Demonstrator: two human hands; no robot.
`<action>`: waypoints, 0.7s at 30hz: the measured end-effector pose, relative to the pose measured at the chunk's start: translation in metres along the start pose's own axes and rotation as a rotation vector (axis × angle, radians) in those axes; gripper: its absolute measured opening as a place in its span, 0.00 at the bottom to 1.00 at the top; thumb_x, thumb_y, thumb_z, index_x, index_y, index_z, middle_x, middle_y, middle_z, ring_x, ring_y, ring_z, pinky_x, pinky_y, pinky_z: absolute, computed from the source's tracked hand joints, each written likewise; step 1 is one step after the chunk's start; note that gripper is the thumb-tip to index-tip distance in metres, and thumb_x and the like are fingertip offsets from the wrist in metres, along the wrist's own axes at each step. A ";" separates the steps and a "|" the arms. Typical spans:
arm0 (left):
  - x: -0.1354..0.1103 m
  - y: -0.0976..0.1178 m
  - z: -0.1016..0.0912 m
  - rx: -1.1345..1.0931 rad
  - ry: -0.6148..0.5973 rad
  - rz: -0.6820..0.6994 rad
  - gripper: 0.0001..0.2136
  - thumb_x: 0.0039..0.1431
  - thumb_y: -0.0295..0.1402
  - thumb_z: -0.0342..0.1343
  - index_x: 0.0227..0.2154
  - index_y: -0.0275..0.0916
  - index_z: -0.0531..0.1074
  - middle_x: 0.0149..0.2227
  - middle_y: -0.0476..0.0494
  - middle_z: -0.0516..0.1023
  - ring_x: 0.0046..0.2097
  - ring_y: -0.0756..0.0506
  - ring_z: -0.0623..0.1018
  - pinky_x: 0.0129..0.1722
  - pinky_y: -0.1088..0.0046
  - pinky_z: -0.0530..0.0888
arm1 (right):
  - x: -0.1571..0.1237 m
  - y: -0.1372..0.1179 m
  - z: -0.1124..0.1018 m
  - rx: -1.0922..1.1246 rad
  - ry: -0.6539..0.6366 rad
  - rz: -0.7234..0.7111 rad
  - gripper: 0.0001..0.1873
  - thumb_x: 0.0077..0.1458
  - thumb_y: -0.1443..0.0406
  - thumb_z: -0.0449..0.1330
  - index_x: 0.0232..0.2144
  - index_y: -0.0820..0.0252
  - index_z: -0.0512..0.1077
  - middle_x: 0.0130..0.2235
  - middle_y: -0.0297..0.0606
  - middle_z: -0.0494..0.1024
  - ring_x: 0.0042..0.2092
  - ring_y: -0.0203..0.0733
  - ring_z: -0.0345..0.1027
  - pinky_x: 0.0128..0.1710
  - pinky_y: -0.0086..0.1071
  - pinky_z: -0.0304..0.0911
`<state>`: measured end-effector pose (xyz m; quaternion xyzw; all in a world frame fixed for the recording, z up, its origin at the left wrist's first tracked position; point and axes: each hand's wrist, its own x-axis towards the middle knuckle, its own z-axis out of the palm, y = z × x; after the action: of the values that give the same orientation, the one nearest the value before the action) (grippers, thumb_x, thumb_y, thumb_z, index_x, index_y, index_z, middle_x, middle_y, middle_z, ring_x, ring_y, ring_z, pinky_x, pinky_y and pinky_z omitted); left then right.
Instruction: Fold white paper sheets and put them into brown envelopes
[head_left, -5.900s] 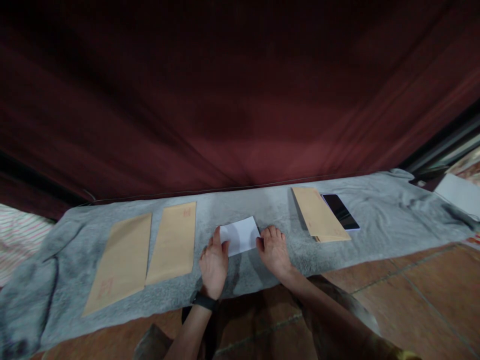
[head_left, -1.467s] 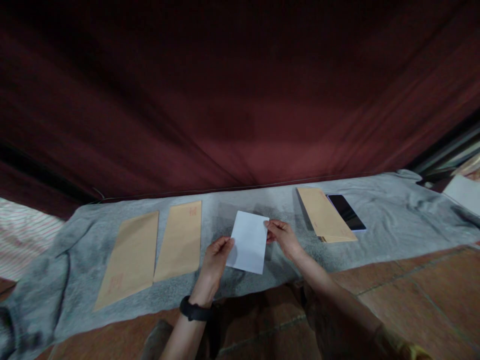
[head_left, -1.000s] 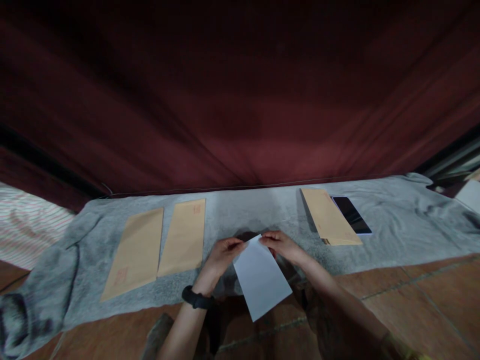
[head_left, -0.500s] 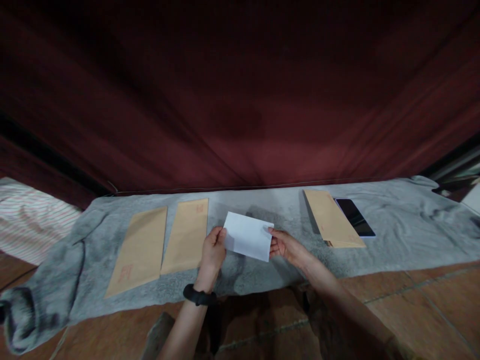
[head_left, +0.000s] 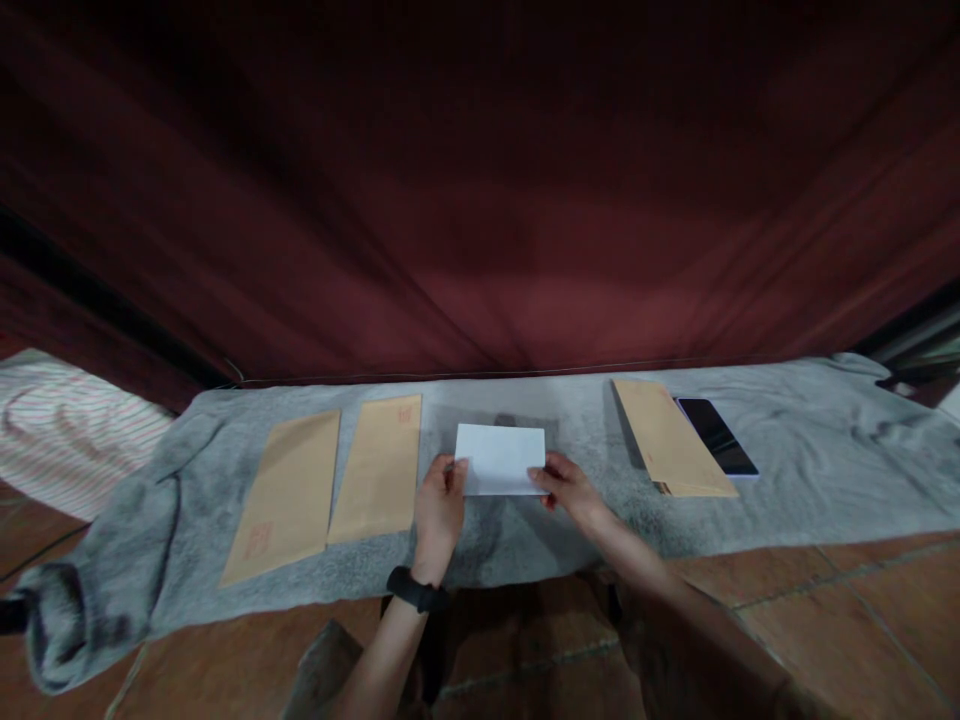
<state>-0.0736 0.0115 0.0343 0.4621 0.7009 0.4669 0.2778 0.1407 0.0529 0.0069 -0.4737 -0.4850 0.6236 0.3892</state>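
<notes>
A white sheet of paper [head_left: 501, 458], looking folded, is held level above the grey cloth between both hands. My left hand [head_left: 441, 505] pinches its left edge, thumb on top; a black band circles that wrist. On the opposite edge, my right hand [head_left: 566, 487] grips with the thumb over the front and the fingers behind. To the left lie two brown envelopes, one farther out [head_left: 289, 495] and one nearer my left hand [head_left: 380, 468], each with red print. Right of my hands rests a stack of brown envelopes [head_left: 671, 440].
A dark-screened phone [head_left: 718, 437] lies beside the envelope stack, partly under it. The grey cloth [head_left: 810, 450] covers the long surface. Behind it hangs a dark red curtain [head_left: 480, 250]. Striped fabric [head_left: 75, 430] is at the far left, and tiled floor [head_left: 847, 600] shows in front.
The white paper has turned from a slant to nearly level, and its near edge now looks higher. My right thumb has shifted onto the paper's lower right. Both hands keep their hold.
</notes>
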 end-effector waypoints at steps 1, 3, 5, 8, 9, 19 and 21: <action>-0.002 0.001 0.001 0.068 -0.005 -0.006 0.12 0.61 0.43 0.52 0.35 0.39 0.72 0.27 0.46 0.77 0.30 0.45 0.75 0.31 0.71 0.68 | 0.001 0.002 -0.001 -0.057 0.040 -0.041 0.20 0.47 0.51 0.67 0.37 0.58 0.75 0.25 0.29 0.72 0.21 0.34 0.61 0.19 0.28 0.59; -0.006 0.005 0.003 0.243 -0.033 -0.028 0.11 0.64 0.40 0.51 0.39 0.38 0.72 0.29 0.44 0.79 0.31 0.44 0.77 0.31 0.71 0.67 | 0.002 0.005 -0.004 -0.202 0.127 -0.117 0.21 0.50 0.53 0.66 0.43 0.57 0.74 0.27 0.32 0.74 0.25 0.38 0.66 0.24 0.32 0.65; -0.010 0.008 0.005 0.372 -0.067 -0.048 0.11 0.66 0.38 0.50 0.42 0.37 0.72 0.31 0.40 0.81 0.33 0.43 0.79 0.32 0.71 0.68 | -0.001 0.005 -0.006 -0.398 0.222 -0.198 0.27 0.54 0.55 0.63 0.54 0.58 0.71 0.34 0.38 0.77 0.33 0.46 0.72 0.34 0.39 0.71; -0.016 0.011 0.008 0.533 -0.083 -0.053 0.13 0.68 0.37 0.49 0.46 0.35 0.71 0.34 0.37 0.82 0.35 0.41 0.82 0.32 0.70 0.68 | -0.011 0.002 -0.001 -0.737 0.262 -0.386 0.29 0.63 0.57 0.55 0.64 0.60 0.62 0.52 0.50 0.75 0.53 0.56 0.71 0.54 0.50 0.68; -0.018 0.012 0.010 0.598 -0.083 -0.050 0.14 0.69 0.38 0.47 0.48 0.35 0.71 0.35 0.36 0.82 0.35 0.41 0.82 0.32 0.70 0.68 | -0.016 0.002 0.003 -0.834 0.220 -0.459 0.29 0.66 0.58 0.52 0.66 0.59 0.60 0.58 0.51 0.72 0.60 0.56 0.66 0.59 0.52 0.64; -0.025 0.010 0.016 0.903 -0.101 0.027 0.19 0.72 0.38 0.40 0.52 0.32 0.69 0.32 0.35 0.82 0.34 0.39 0.83 0.26 0.71 0.68 | -0.059 0.037 0.041 -1.273 -0.169 -0.752 0.42 0.66 0.56 0.56 0.72 0.67 0.44 0.72 0.51 0.50 0.72 0.52 0.45 0.70 0.49 0.49; -0.023 0.013 0.015 0.877 -0.133 -0.005 0.18 0.71 0.37 0.41 0.52 0.32 0.69 0.33 0.34 0.82 0.36 0.39 0.84 0.28 0.70 0.69 | -0.060 0.037 0.036 -1.285 -0.155 -0.749 0.42 0.66 0.55 0.55 0.72 0.67 0.43 0.72 0.52 0.50 0.72 0.52 0.45 0.70 0.49 0.51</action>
<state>-0.0464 -0.0021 0.0387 0.5635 0.8144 0.0938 0.1014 0.1200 -0.0203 -0.0136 -0.3657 -0.9088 0.0746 0.1868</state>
